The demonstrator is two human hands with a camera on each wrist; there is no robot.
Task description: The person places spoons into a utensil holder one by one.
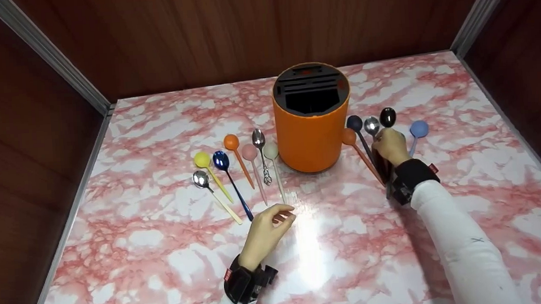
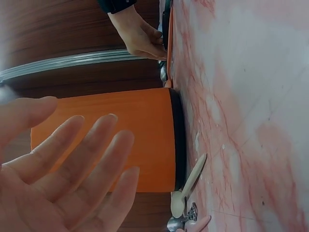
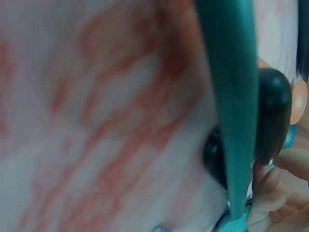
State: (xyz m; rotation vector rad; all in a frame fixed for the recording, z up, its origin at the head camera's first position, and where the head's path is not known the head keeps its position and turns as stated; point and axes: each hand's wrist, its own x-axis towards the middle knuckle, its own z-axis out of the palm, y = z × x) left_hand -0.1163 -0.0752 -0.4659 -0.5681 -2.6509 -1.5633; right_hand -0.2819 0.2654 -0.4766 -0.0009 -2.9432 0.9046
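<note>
My left hand (image 1: 265, 234) hovers over the near side of the table with nothing in it, its fingers (image 2: 91, 150) loosely spread before the orange cylinder (image 1: 312, 137). To the right of that cylinder, my right hand (image 1: 392, 145) seems to pinch a black spoon (image 1: 388, 116), whose bowl sticks out past the fingers; the grip itself is partly hidden. A teal spoon (image 3: 236, 96) runs close beside this hand in the right wrist view. Around it lie a dark-blue spoon (image 1: 354, 122), a silver spoon (image 1: 371, 125), a dark-orange spoon (image 1: 349, 136) and a light-blue spoon (image 1: 419, 129).
Several spoons fan out left of the cylinder, among them a yellow one (image 1: 202, 159), a shiny blue one (image 1: 221, 159), a pink one (image 1: 250, 152) and a pale one (image 1: 271, 150). Slots and a wider opening (image 1: 313, 101) show in the cylinder's black top. Wooden walls (image 1: 244, 31) enclose the marbled table (image 1: 165, 271).
</note>
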